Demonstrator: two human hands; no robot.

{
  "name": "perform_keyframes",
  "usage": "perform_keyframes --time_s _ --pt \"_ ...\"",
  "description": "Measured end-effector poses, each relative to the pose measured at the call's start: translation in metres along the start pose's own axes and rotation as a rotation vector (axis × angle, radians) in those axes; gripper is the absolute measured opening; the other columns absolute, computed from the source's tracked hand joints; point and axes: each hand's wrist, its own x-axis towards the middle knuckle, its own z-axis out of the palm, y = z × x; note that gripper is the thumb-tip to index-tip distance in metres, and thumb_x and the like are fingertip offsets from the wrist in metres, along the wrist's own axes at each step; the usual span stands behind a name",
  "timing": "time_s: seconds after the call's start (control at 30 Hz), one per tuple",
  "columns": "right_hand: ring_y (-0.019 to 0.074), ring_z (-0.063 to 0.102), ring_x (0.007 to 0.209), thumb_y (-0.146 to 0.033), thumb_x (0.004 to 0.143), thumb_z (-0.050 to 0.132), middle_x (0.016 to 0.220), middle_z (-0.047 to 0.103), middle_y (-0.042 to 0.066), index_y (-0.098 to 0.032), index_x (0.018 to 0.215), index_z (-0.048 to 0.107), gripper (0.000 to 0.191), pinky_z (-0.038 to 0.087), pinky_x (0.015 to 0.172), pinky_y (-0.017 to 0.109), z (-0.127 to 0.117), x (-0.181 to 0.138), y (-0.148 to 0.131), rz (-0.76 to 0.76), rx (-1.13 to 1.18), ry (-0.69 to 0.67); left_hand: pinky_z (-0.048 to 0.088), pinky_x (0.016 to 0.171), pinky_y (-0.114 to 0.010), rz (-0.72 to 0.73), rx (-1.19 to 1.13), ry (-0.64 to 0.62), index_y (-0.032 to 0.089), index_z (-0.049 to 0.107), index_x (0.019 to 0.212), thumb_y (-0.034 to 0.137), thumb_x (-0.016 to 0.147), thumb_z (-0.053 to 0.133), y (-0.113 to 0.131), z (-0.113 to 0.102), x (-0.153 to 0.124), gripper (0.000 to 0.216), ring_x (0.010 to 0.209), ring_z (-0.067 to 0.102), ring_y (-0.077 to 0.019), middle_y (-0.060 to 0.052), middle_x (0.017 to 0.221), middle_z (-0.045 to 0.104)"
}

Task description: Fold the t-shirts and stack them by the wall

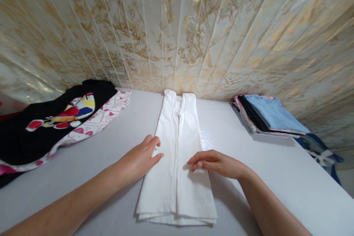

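Observation:
A white garment (177, 155) lies folded into a long narrow strip down the middle of the white table (276, 169), its far end against the wall. My left hand (141, 156) rests flat on the garment's left edge, fingers together and stretched out. My right hand (215, 163) lies on the right half of the garment, fingers pointing left toward the centre fold. Neither hand holds anything.
A black garment with a red, yellow and blue print (52, 118) lies on a pink-patterned cloth (110, 108) at the left. A stack of folded clothes with a light blue piece on top (271, 116) sits at the right. A gold-veined panelled wall (177, 29) stands behind.

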Motion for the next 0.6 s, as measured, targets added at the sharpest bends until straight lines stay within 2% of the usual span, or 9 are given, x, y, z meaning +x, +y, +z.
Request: perform_keyframes --time_s 0.07,0.13,0.2,0.27,0.33,0.43,0.53,0.6 --pt "0.0192 0.062 0.102 -0.047 0.092 0.055 0.109 0.071 0.007 -0.021 0.115 0.069 0.038 0.049 0.080 0.027 -0.002 0.000 -0.001 -0.014 0.018 -0.064 0.045 0.072 -0.031 0.011 0.009 -0.001 0.021 0.049 0.103 0.037 0.090 0.042 0.000 0.000 0.000 0.022 0.066 0.056 -0.0146 -0.004 0.104 0.050" --pt "0.0195 0.062 0.103 -0.049 0.092 0.053 0.112 0.070 0.008 -0.020 0.116 0.069 0.041 0.050 0.074 0.025 -0.004 -0.001 0.000 0.001 0.032 -0.131 0.045 0.072 -0.031 0.014 0.053 0.020 0.021 0.052 0.104 0.035 0.091 0.042 0.000 0.001 0.001 0.022 0.068 0.058 -0.0152 -0.004 0.105 0.051" --pt "0.0197 0.062 0.103 -0.051 0.092 0.053 0.113 0.069 0.009 -0.019 0.115 0.070 0.043 0.050 0.070 0.023 -0.005 -0.003 0.001 0.029 0.050 -0.194 0.046 0.076 -0.033 0.043 0.108 0.082 0.021 0.057 0.104 0.032 0.092 0.041 0.003 0.002 0.002 0.023 0.079 0.061 -0.0184 -0.006 0.105 0.054" --pt "0.0195 0.062 0.104 -0.050 0.092 0.054 0.115 0.069 0.009 -0.018 0.113 0.071 0.042 0.051 0.070 0.023 -0.006 -0.004 0.001 0.051 0.074 -0.245 0.046 0.085 -0.035 0.155 0.110 0.124 0.021 0.060 0.106 0.031 0.094 0.042 0.009 0.005 0.001 0.024 0.096 0.060 -0.0220 -0.007 0.108 0.057" --pt "0.0192 0.062 0.105 -0.049 0.091 0.055 0.116 0.069 0.009 -0.018 0.112 0.072 0.041 0.052 0.073 0.023 -0.005 -0.004 0.000 0.064 0.099 -0.281 0.043 0.095 -0.037 0.347 0.052 0.079 0.021 0.060 0.114 0.032 0.095 0.044 0.017 0.011 -0.002 0.028 0.110 0.056 -0.0235 -0.008 0.116 0.059" --pt "0.0189 0.064 0.102 -0.047 0.091 0.056 0.110 0.071 0.010 -0.016 0.108 0.073 0.040 0.053 0.075 0.024 -0.004 -0.005 -0.001 0.075 0.143 -0.314 0.040 0.102 -0.037 0.560 -0.038 -0.066 0.021 0.062 0.120 0.037 0.096 0.045 0.025 0.023 -0.008 0.033 0.118 0.053 -0.0234 -0.009 0.126 0.059" --pt "0.0186 0.067 0.094 -0.047 0.091 0.056 0.101 0.073 0.012 -0.012 0.100 0.074 0.040 0.053 0.069 0.024 -0.005 -0.006 0.001 0.069 0.231 -0.302 0.040 0.103 -0.036 0.577 -0.119 -0.126 0.020 0.066 0.117 0.045 0.098 0.039 0.028 0.028 -0.010 0.041 0.118 0.053 -0.0235 -0.011 0.124 0.062" --pt "0.0175 0.069 0.087 -0.046 0.090 0.058 0.098 0.074 0.013 -0.011 0.096 0.075 0.039 0.053 0.067 0.024 -0.005 -0.005 0.003 0.021 0.341 -0.232 0.038 0.104 -0.037 0.568 -0.206 -0.153 0.019 0.068 0.114 0.053 0.098 0.031 0.028 0.026 -0.008 0.053 0.118 0.053 -0.0238 -0.012 0.122 0.063"
